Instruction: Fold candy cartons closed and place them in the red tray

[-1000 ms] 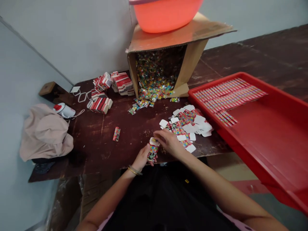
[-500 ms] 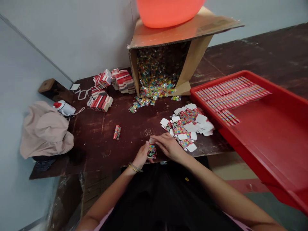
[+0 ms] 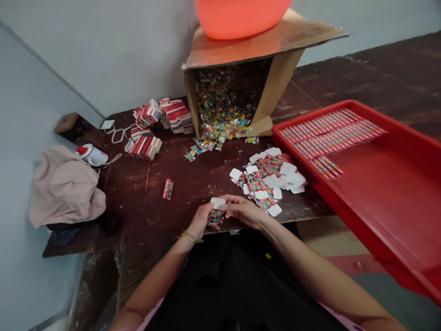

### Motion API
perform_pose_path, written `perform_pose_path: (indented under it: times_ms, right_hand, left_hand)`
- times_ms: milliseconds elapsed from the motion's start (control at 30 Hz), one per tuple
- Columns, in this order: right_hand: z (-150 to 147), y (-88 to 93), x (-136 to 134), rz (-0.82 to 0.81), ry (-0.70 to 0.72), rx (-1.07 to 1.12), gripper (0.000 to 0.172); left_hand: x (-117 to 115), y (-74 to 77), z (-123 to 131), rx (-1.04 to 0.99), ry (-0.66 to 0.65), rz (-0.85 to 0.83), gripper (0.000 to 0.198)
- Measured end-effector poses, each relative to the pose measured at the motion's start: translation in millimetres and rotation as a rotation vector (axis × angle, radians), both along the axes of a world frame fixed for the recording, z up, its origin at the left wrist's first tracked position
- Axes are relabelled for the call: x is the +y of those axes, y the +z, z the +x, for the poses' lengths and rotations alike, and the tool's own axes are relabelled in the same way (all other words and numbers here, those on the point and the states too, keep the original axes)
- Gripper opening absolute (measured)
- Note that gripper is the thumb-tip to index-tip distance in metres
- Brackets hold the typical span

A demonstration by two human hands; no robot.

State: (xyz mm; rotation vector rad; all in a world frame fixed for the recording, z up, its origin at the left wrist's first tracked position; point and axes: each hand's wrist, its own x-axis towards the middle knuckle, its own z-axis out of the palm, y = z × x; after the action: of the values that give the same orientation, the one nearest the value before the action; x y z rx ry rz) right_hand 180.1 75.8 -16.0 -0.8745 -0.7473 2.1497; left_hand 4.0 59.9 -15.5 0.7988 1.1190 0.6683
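A small printed candy box with a raised white end flap is held near the table's front edge. My left hand grips it from the left, fingers wrapped under it. My right hand pinches the flap's right side, thumb and fingers together. To the right lies a pile of flat printed boxes with white flaps. One closed small box rests alone on the table to the left. Behind, wrapped candies spill from a cardboard box lying on its side.
A red tray at right holds rows of finished-looking boxes. Stacks of folded cartons stand at back left, near a white mug, a wooden block and a beige cloth. An orange tub sits atop the cardboard box.
The box in my hands has been turned, so its white flap now shows more broadly. My right hand has shifted slightly down, with its fingers now at the flap's side.
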Motion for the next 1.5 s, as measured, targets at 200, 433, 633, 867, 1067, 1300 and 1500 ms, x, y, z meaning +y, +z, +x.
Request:
perform_pose_path:
  times_ms: [200, 433, 633, 867, 1067, 1300, 1500]
  right_hand:
    - [-11.3, 17.3, -2.5, 0.617, -0.003, -0.505, 0.017]
    - [-15.2, 19.5, 1.6, 0.830, -0.074, -0.621, 0.026]
    - [-14.9, 10.5, 2.4, 0.924, -0.110, -0.632, 0.024]
    - [-17.3, 0.4, -10.0, 1.055, -0.016, -0.710, 0.034]
    - [-54.5, -8.2, 7.5, 0.860, -0.012, -0.756, 0.039]
    - [-117.0, -36.6, 86.7, 0.735, -0.127, -0.831, 0.030]
    - [-186.7, -38.9, 86.0, 0.728, -0.208, -0.730, 0.044]
  left_hand:
    - [3.1, 2.3, -7.6, 0.050, -0.058, 0.137, 0.048]
    - [9.0, 4.4, -20.6, -0.146, -0.072, 0.060, 0.042]
    - [-3.5, 11.9, -31.7, -0.182, -0.179, 0.023, 0.044]
    - [-12.3, 17.5, -36.8, -0.214, -0.102, -0.074, 0.050]
    - [-10.7, 10.2, -33.3, 0.151, 0.009, 0.255, 0.053]
    - [27.6, 1.1, -123.5, 1.026, 0.376, 0.674, 0.051]
    - [44.5, -41.1, -151.4, 0.938, 0.332, 0.626, 0.040]
